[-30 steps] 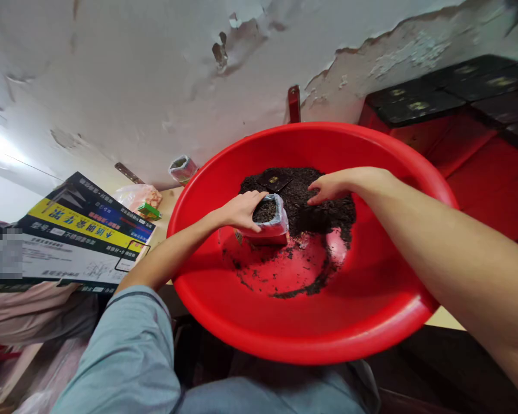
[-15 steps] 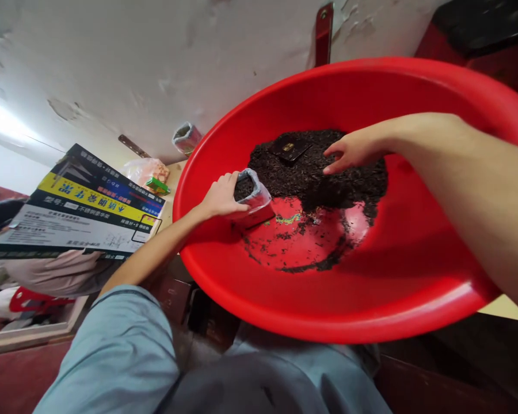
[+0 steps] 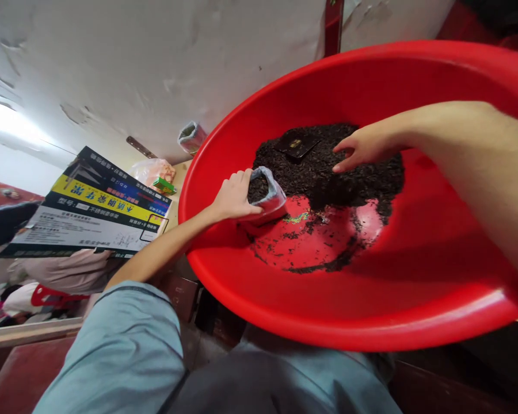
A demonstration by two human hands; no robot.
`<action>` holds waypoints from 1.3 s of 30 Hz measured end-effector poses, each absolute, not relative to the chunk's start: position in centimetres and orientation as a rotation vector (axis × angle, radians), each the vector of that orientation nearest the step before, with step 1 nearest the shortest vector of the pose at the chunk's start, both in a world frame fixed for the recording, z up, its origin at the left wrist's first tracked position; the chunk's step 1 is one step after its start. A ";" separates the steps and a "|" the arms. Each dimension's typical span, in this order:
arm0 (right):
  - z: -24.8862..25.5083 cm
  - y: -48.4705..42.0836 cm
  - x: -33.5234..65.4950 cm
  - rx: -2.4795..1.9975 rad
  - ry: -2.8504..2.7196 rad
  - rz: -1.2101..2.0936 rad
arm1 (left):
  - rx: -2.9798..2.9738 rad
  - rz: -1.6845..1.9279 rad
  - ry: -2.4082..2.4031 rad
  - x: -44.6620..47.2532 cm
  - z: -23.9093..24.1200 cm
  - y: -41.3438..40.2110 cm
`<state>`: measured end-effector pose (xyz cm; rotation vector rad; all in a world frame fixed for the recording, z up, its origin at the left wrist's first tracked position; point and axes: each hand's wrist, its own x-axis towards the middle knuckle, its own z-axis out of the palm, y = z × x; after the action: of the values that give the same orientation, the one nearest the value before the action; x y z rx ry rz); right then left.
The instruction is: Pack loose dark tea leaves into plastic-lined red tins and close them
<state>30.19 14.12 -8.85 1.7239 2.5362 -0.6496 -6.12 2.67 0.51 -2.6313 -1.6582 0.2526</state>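
A big red plastic basin (image 3: pixel 311 310) holds a heap of dark loose tea leaves (image 3: pixel 349 178). My left hand (image 3: pixel 233 197) is closed round the rim of a small red pouch with a clear liner (image 3: pixel 268 202), which stands tilted in the basin and is partly filled with leaves. My right hand (image 3: pixel 362 148) rests on the heap with fingers spread and pressed into the leaves. A small black packet (image 3: pixel 296 144) lies on top of the heap, just left of my right hand.
A printed cardboard box (image 3: pixel 90 207) lies left of the basin. Behind it are a plastic bag (image 3: pixel 153 171), a small green item (image 3: pixel 164 185) and another small open pouch (image 3: pixel 191 137) by the peeling white wall (image 3: pixel 155 69). My knees in light trousers (image 3: pixel 121 356) are below the basin.
The view swung left and down, so the basin fills more of the frame. My left hand tilted the pouch further toward the heap. My right hand stayed on the leaves.
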 end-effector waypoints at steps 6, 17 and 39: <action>-8.4 13.5 29.8 1.731 2.499 -0.625 | -2.711 0.256 -1.641 -5.1 0.8 3.1; -5.0 11.2 28.2 1.732 2.447 -0.731 | -2.772 0.212 -1.589 -3.6 0.8 2.8; -6.3 13.3 28.7 1.602 2.531 -0.586 | -2.835 0.313 -1.385 -0.4 1.0 3.3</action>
<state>28.68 13.25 -6.28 1.6019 2.5311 -0.5857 -0.37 3.30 0.98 -2.8347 -1.3853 0.3132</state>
